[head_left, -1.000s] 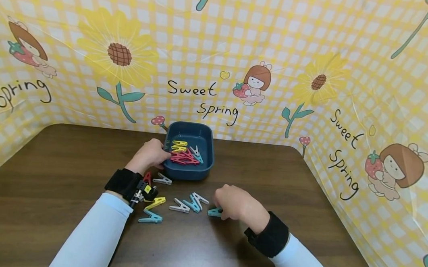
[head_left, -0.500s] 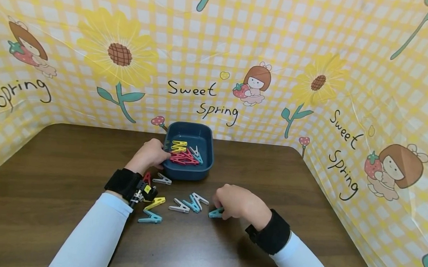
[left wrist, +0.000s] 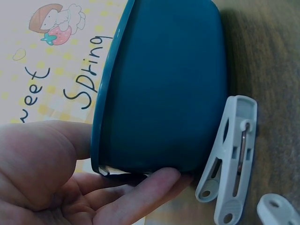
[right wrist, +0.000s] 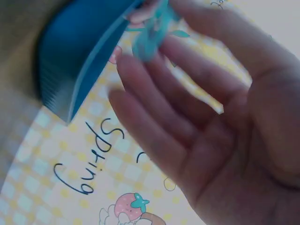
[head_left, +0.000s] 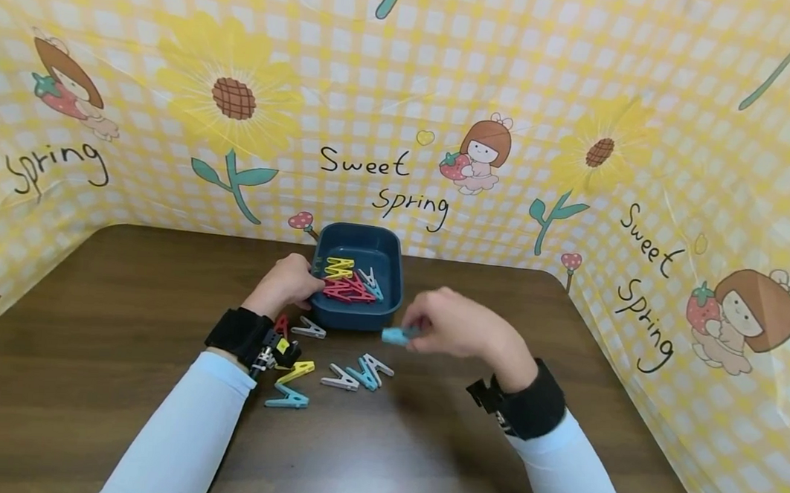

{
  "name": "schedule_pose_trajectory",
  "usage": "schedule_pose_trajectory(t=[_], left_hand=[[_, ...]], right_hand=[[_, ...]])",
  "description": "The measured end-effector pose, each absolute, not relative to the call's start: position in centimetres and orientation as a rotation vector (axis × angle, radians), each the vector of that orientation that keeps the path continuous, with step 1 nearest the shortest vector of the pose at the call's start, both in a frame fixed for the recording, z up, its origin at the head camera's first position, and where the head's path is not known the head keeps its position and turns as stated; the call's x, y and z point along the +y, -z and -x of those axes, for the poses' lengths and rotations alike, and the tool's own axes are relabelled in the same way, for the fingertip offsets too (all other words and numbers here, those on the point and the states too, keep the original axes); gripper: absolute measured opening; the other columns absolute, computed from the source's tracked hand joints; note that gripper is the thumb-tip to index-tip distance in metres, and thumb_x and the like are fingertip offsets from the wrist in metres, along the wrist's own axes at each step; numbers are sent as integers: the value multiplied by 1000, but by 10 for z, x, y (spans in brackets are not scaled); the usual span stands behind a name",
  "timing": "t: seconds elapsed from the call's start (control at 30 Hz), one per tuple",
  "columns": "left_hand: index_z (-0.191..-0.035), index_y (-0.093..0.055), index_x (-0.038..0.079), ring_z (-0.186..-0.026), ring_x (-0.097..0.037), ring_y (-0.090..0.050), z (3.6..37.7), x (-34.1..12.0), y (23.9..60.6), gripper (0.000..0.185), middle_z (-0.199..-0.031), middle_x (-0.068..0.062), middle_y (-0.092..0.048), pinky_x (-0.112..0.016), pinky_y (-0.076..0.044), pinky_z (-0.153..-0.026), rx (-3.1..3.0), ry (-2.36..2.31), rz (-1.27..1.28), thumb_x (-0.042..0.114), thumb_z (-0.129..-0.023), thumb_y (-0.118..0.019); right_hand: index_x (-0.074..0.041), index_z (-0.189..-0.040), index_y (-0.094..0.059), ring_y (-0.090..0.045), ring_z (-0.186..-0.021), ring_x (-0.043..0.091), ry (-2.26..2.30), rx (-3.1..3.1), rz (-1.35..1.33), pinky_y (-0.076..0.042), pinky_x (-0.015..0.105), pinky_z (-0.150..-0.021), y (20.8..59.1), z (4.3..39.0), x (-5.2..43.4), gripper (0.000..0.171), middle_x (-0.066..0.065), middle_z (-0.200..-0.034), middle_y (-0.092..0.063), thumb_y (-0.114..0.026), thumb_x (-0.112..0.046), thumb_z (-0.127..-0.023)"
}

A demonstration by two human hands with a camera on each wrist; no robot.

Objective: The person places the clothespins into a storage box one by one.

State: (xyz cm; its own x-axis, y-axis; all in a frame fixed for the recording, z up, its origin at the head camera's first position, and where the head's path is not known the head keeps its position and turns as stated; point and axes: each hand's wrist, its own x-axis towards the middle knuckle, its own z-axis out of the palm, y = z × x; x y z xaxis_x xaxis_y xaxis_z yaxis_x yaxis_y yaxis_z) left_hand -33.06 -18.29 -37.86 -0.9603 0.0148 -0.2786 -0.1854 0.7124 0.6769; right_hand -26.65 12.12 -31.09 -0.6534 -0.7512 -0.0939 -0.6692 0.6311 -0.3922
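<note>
My right hand (head_left: 454, 324) pinches a light-blue clothespin (head_left: 397, 337) just off the right front corner of a dark blue plastic box (head_left: 354, 318). In the right wrist view the same clothespin (right wrist: 149, 40) is blurred between thumb and fingertips, near the box's rim. The left hand (head_left: 287, 284) grips the box's left side, its thumb over the rim and its fingers (left wrist: 157, 187) against the outer wall. Inside the box lie yellow clothespins (head_left: 339, 267), red clothespins (head_left: 349, 289) and a pale-and-blue pair (head_left: 371, 282).
On the brown table (head_left: 411, 456) lie a white clothespin (head_left: 309, 328) by the box, a red clothespin (head_left: 282, 325) partly behind the left wrist, a yellow one (head_left: 297, 371), a blue one (head_left: 288, 399) and a small white-and-blue group (head_left: 363, 377). A checked cloth (head_left: 277, 62) rises behind.
The right hand has lifted the light-blue clothespin off the table and carried it up toward the box. The left hand keeps its hold on the box. The head view has shifted slightly.
</note>
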Motion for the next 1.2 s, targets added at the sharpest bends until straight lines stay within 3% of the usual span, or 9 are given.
schedule_pose_trajectory(t=[0.13,0.33,0.43,0.67,1.03,1.2], left_hand=[[-133,-64,-15,-81,-22,-83,331,-183,378,42,-129,-34,-72,-36,-69,-83,2663,-1078,132,18,-107,-64],[-133,-64,-15,-80,-22,-83,331,-183,379,42,-128,-34,-72,-36,-69,-81,2661,-1074,136,18,-107,-64],[-134,-63,-15,-81,-23,-83,332,-182,379,43,-128,-34,-72,-35,-69,-81,2658,-1076,133,18,-108,-64],[-132,-64,-15,-82,-24,-83,331,-182,377,41,-125,-33,-72,-36,-69,-82,2670,-1077,130,18,-108,-64],[-128,-67,-15,-79,-21,-83,329,-184,379,39,-124,-33,-74,-32,-69,-76,2672,-1066,129,17,-106,-63],[-130,-66,-15,-82,-23,-83,328,-183,376,40,-125,-33,-74,-34,-69,-78,2669,-1075,129,18,-107,-63]], right_hand=[[-7,-109,-82,-61,-76,13,455,2779,1123,-55,26,-71,305,297,99,17,4,-93,-76,-83,-18,-97],[-9,-117,-82,-70,-97,20,178,2817,1081,-63,38,-93,320,341,63,23,7,-110,-81,-84,-21,-97],[-9,-116,-81,-71,-100,21,78,2757,1082,-64,38,-96,327,350,53,20,7,-115,-80,-83,-16,-97],[-10,-114,-81,-70,-93,17,-91,2681,1048,-66,36,-92,342,359,39,14,6,-112,-80,-78,-9,-100],[-11,-107,-77,-63,-83,17,-216,2747,995,-62,32,-81,358,360,31,8,3,-98,-75,-79,-13,-100],[-10,-110,-79,-67,-87,16,-157,2796,1003,-64,35,-82,357,361,35,12,3,-103,-77,-80,-13,-99]])
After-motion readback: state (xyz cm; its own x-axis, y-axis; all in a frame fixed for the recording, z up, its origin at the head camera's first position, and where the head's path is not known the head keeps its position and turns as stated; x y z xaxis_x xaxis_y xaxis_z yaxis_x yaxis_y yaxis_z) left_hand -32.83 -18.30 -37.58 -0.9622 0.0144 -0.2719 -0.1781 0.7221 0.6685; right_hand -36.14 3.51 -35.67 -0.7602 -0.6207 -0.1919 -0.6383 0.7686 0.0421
